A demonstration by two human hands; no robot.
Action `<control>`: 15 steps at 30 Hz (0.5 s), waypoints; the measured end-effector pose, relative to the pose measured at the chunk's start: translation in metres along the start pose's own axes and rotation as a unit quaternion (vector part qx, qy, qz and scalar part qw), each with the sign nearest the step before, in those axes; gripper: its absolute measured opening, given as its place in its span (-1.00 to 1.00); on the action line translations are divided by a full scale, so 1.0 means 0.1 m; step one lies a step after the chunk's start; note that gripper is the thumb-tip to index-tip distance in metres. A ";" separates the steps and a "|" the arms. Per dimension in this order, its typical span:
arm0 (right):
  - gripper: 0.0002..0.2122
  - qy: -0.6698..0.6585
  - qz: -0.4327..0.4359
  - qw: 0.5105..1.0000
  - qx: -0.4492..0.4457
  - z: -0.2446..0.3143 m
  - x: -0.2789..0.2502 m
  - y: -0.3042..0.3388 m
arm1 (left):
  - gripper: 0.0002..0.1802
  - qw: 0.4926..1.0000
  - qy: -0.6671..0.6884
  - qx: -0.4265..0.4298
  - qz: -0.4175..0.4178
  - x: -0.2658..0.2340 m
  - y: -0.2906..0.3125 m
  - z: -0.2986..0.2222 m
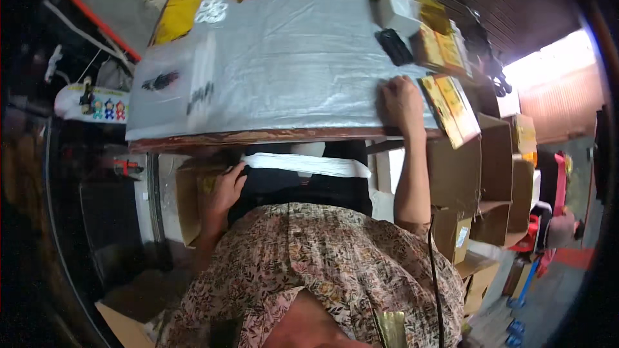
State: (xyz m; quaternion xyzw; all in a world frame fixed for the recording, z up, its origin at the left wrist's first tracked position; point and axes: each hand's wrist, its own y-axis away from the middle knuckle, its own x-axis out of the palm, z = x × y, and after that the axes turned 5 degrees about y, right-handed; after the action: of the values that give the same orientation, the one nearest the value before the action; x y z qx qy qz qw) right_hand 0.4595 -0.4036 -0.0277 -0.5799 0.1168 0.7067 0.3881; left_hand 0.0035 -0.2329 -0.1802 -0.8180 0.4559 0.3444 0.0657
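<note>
Head view, looking steeply down past a flowered shirt to a table covered with grey plastic sheet. The right hand is laid flat, palm down, at the table's near edge, fingers spread narrowly and closed on nothing. Just to its right, touching or nearly so, a stack of yellow flat packets is seen overhanging the table corner; its long axis runs away from the body, roughly parallel to the forearm. More yellow packets lie farther along the same side, with a black oblong object and a small grey box beyond the fingertips. The right hand is judged much the nearer to the stack, which lies to its outer side. The left hand is held below the table, reaching into an open cardboard box under the edge; its fingers are partly hidden by the box flap, so it cannot be told whether anything is gripped. Gold foil is crumpled along the far and left margins of the sheet. Stacked cardboard cartons are noted at the right, beside the table.
</note>
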 end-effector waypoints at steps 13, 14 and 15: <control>-0.75 0.067 -0.249 0.965 -0.052 -0.89 -0.41 -1.95 | -0.42 0.991 0.048 -0.076 0.098 -0.08 -0.04 0.10; -0.79 0.060 -0.215 0.974 -0.030 -0.65 -0.40 -1.96 | -0.40 0.988 0.065 -0.093 0.108 -0.13 0.02 0.07; -0.79 0.049 -0.211 0.976 -0.039 -0.41 -0.30 -1.96 | -0.40 0.988 0.066 -0.103 0.098 -0.21 0.07 0.04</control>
State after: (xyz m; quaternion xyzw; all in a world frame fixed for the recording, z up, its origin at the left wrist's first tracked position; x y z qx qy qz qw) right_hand 0.6244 -0.3097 0.0427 -0.6398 -0.0166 0.5839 0.4995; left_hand -0.0111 -0.2210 -0.1687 -0.7927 0.4991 0.3400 -0.0831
